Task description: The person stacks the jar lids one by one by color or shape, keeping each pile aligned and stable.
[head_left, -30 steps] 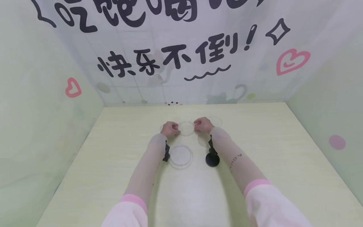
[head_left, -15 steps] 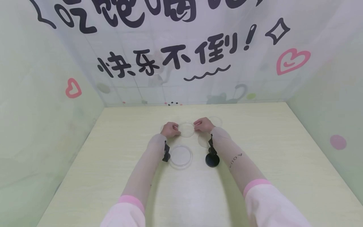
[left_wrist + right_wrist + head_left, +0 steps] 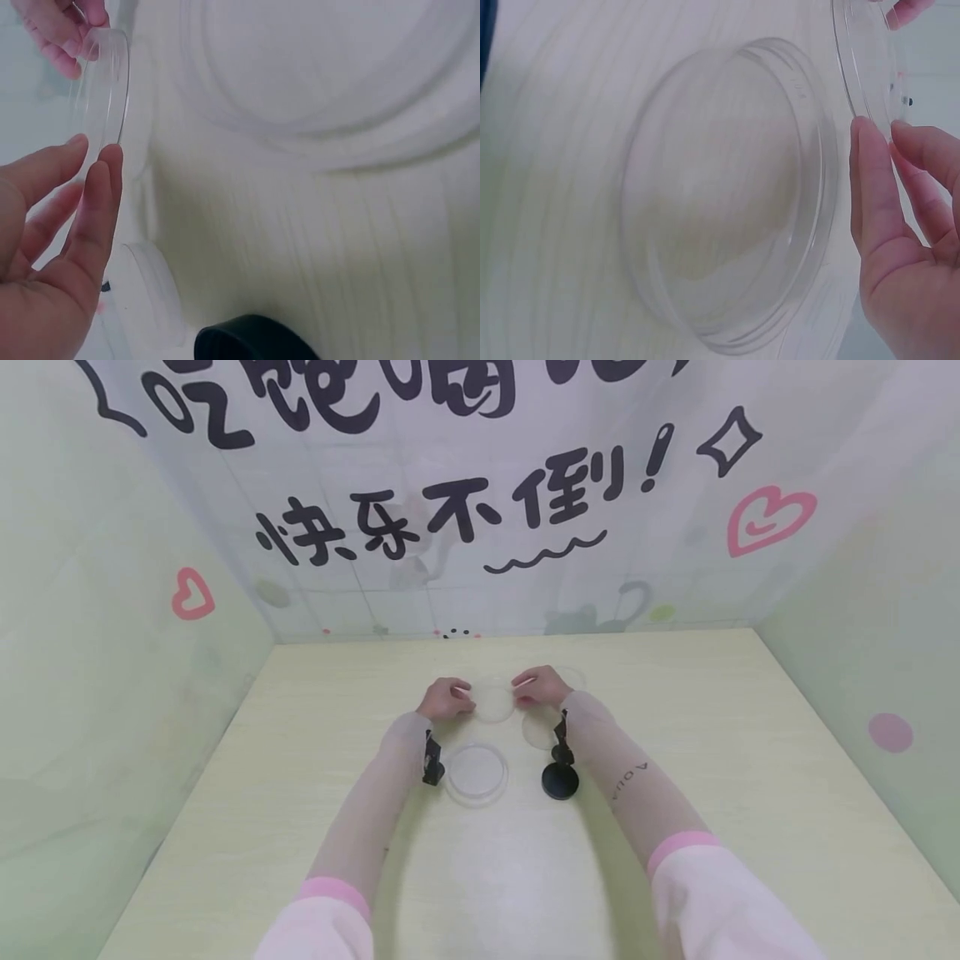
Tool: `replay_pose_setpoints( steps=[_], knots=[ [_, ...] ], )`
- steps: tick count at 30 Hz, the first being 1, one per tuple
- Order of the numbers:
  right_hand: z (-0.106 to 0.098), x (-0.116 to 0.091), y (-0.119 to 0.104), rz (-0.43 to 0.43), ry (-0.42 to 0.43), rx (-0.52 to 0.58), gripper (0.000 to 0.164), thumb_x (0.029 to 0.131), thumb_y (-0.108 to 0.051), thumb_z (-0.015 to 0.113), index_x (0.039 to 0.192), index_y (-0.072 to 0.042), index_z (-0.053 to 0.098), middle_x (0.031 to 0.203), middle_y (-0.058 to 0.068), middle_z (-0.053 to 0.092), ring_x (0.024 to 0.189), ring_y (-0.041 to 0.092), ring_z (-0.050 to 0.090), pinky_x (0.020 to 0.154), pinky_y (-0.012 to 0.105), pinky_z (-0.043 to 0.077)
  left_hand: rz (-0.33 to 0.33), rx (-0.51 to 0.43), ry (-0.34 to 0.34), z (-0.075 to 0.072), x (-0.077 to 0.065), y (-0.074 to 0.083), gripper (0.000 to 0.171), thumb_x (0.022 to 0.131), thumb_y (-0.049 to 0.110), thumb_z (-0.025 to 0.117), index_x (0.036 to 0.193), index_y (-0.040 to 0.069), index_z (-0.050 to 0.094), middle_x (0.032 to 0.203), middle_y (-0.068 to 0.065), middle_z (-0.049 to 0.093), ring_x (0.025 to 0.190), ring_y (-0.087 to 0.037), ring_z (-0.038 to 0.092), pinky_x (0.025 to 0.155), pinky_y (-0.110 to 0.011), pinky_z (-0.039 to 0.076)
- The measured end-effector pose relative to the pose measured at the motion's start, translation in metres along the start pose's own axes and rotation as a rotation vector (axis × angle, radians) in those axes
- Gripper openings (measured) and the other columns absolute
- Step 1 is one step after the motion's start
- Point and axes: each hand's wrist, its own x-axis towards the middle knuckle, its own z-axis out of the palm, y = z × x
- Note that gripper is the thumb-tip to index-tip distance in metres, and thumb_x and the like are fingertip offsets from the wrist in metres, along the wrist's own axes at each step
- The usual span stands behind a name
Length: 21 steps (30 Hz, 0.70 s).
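Observation:
Between my two hands, a clear round petri dish [image 3: 493, 702] is pinched at opposite sides of its rim. My left hand [image 3: 446, 698] grips its left edge; in the left wrist view the thumb and fingertips lie on the rim of the clear dish [image 3: 105, 90]. The right hand [image 3: 542, 686] holds the opposite edge, with thumb and fingers at the rim of the dish [image 3: 864, 64] in the right wrist view. Beside the right wrist lies another clear dish [image 3: 720, 195]. A larger, whitish stacked dish [image 3: 476, 772] sits nearer me, between the forearms.
A black disc [image 3: 560, 781] lies on the table [image 3: 495, 877] by the right wrist. Behind the right hand is a further clear dish [image 3: 574, 677]. Another dish [image 3: 154, 296] and a black round thing [image 3: 251, 337] stand near the left hand. A printed cloth [image 3: 480, 593] hangs behind.
Both hands have moved slightly away from me with the petri dish, whose far edge sits a little higher in view. My left forearm has swung slightly left. The other dishes stay put.

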Motion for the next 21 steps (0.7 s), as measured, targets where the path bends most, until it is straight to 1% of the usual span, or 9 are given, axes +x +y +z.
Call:
replay_pose_setpoints(
  steps=[3, 5, 6, 9, 14, 17, 21],
  knots=[
    [-0.003, 0.009, 0.009, -0.017, -0.003, 0.029, 0.027, 0.083, -0.001, 0.058, 0.107, 0.009, 0.056, 0.092, 0.022, 0.062, 0.079, 0.025, 0.063, 0.074, 0.030, 0.050, 0.007, -0.072, 0.003, -0.001, -0.002, 0.003, 0.041, 0.080, 0.006, 0.064, 0.117, -0.002, 0.051, 0.101, -0.016, 0.057, 0.082, -0.023, 0.061, 0.073, -0.029, 0.050],
    [-0.005, 0.019, 0.018, -0.033, -0.002, 0.043, 0.026, 0.082, -0.002, 0.059, 0.105, 0.009, 0.057, 0.087, 0.017, 0.063, 0.071, 0.018, 0.063, 0.068, 0.027, 0.051, 0.006, -0.118, 0.005, -0.001, -0.004, 0.006, 0.039, 0.080, 0.003, 0.062, 0.117, -0.004, 0.049, 0.101, -0.018, 0.055, 0.081, -0.024, 0.062, 0.073, -0.030, 0.050],
    [-0.006, 0.020, 0.020, -0.028, 0.001, 0.051, 0.027, 0.082, -0.001, 0.059, 0.107, 0.009, 0.056, 0.089, 0.018, 0.062, 0.072, 0.018, 0.063, 0.069, 0.028, 0.051, 0.006, -0.133, 0.009, -0.001, -0.005, 0.007, 0.039, 0.081, 0.002, 0.062, 0.117, -0.004, 0.049, 0.102, -0.018, 0.055, 0.081, -0.024, 0.062, 0.074, -0.030, 0.050],
    [-0.007, 0.021, 0.018, -0.010, 0.015, 0.075, 0.030, 0.082, 0.001, 0.058, 0.110, 0.011, 0.054, 0.090, 0.018, 0.061, 0.070, 0.017, 0.062, 0.070, 0.029, 0.051, 0.011, -0.146, 0.014, -0.002, -0.008, 0.012, 0.038, 0.081, 0.002, 0.061, 0.117, -0.005, 0.049, 0.102, -0.019, 0.055, 0.081, -0.024, 0.062, 0.074, -0.031, 0.050],
    [-0.007, 0.022, 0.018, 0.021, 0.027, 0.110, 0.027, 0.082, 0.002, 0.058, 0.108, 0.010, 0.055, 0.089, 0.015, 0.058, 0.067, 0.015, 0.062, 0.072, 0.027, 0.051, 0.024, -0.161, 0.020, -0.002, -0.014, 0.016, 0.035, 0.082, 0.001, 0.060, 0.114, -0.006, 0.049, 0.099, -0.020, 0.056, 0.081, -0.026, 0.062, 0.077, -0.034, 0.050],
    [-0.007, 0.019, 0.017, 0.018, 0.027, 0.115, 0.025, 0.082, 0.003, 0.058, 0.106, 0.009, 0.056, 0.088, 0.015, 0.057, 0.066, 0.014, 0.061, 0.071, 0.027, 0.051, 0.031, -0.172, 0.020, -0.002, -0.016, 0.016, 0.032, 0.082, 0.001, 0.059, 0.112, -0.005, 0.050, 0.097, -0.020, 0.057, 0.079, -0.026, 0.062, 0.076, -0.035, 0.050],
    [-0.005, 0.013, 0.011, -0.014, 0.008, 0.106, 0.023, 0.081, 0.003, 0.058, 0.103, 0.010, 0.056, 0.088, 0.016, 0.058, 0.064, 0.012, 0.061, 0.070, 0.027, 0.051, 0.038, -0.176, 0.028, -0.007, -0.019, 0.015, 0.029, 0.083, 0.000, 0.058, 0.111, -0.004, 0.052, 0.094, -0.021, 0.058, 0.075, -0.027, 0.063, 0.075, -0.037, 0.050]
  ],
)
